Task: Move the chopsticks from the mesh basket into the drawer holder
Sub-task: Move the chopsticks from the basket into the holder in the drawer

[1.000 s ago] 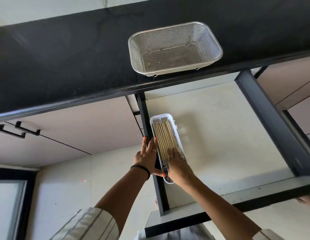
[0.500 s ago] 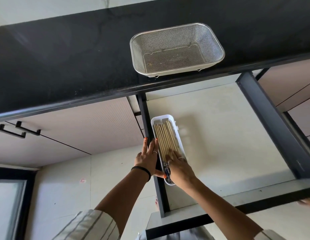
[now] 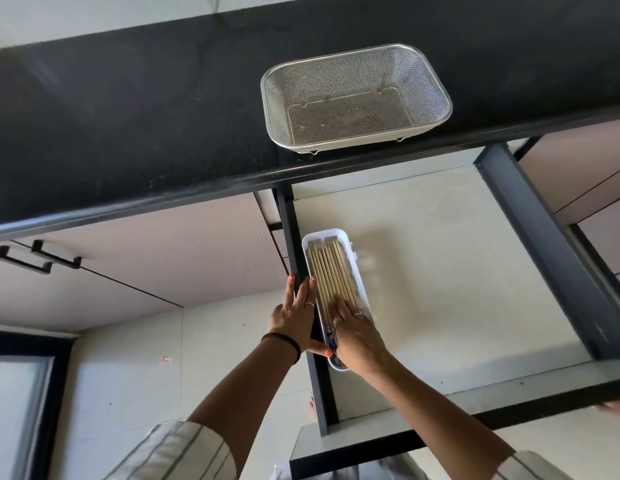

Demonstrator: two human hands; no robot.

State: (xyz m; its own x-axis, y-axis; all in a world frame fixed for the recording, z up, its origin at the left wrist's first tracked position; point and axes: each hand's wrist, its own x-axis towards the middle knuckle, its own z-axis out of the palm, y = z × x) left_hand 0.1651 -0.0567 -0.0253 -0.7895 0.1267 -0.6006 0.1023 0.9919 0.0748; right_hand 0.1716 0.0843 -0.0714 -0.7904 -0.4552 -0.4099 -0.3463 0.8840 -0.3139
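Observation:
The steel mesh basket (image 3: 357, 98) stands on the black counter with nothing in it. Below, in the open drawer, a long white holder (image 3: 360, 289) lies against the drawer's left wall with several wooden chopsticks (image 3: 331, 275) lying side by side inside it. My right hand (image 3: 355, 336) rests flat on the near ends of the chopsticks, fingers spread, covering the holder's near half. My left hand (image 3: 294, 317) lies flat over the drawer's dark left wall, beside the holder, its thumb touching the holder's near rim.
The drawer's pale floor (image 3: 457, 271) stretches right of the holder, bounded by dark side rails (image 3: 544, 244) and the front panel (image 3: 475, 410). Black counter (image 3: 128, 116) runs across the top. Closed cabinet fronts with black handles (image 3: 38, 258) sit to the left.
Both hands have slid slightly further along the holder, away from me; the right hand's fingers now reach a bit further up the chopsticks. The basket and holder stay in place.

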